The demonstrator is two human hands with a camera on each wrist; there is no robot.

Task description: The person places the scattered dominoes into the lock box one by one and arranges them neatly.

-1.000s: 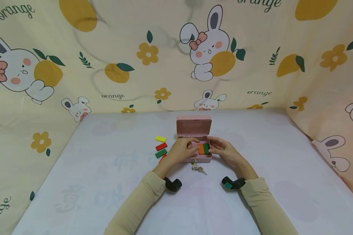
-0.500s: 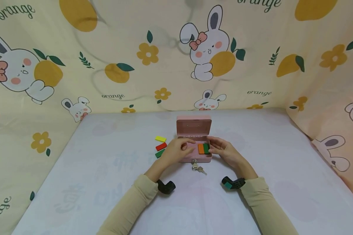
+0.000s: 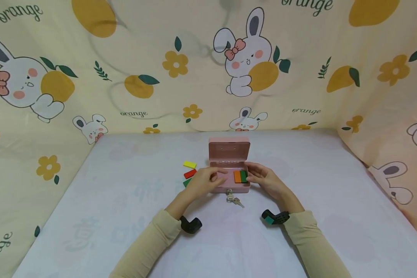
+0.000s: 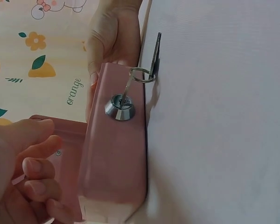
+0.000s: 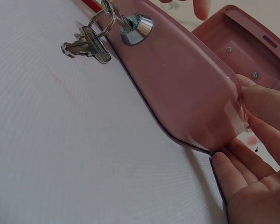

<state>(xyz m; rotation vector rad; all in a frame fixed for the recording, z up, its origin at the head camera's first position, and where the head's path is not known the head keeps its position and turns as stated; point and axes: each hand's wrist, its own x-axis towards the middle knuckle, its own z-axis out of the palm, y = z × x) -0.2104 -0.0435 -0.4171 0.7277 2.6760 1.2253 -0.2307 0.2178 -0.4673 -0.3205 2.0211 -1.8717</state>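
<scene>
An open pink metal cash box stands with its lid raised. Inside, against the right wall, an orange block and a green block lie side by side. My left hand hovers over the box's left part; in the left wrist view its fingers are loosely bent and hold nothing. With my right hand I grip the box's right wall, the thumb at the rim and fingers outside, as the right wrist view shows. A key sits in the front lock, a second key hanging from its ring.
Left of the box, on the white table, lie a yellow block, a red block and a green block, the last partly behind my left hand. A patterned cloth rises behind the table.
My left hand has drawn back to the left, away from the orange block. Its forearm has shifted left, covering the nearest red block. The right hand stays on the box.
</scene>
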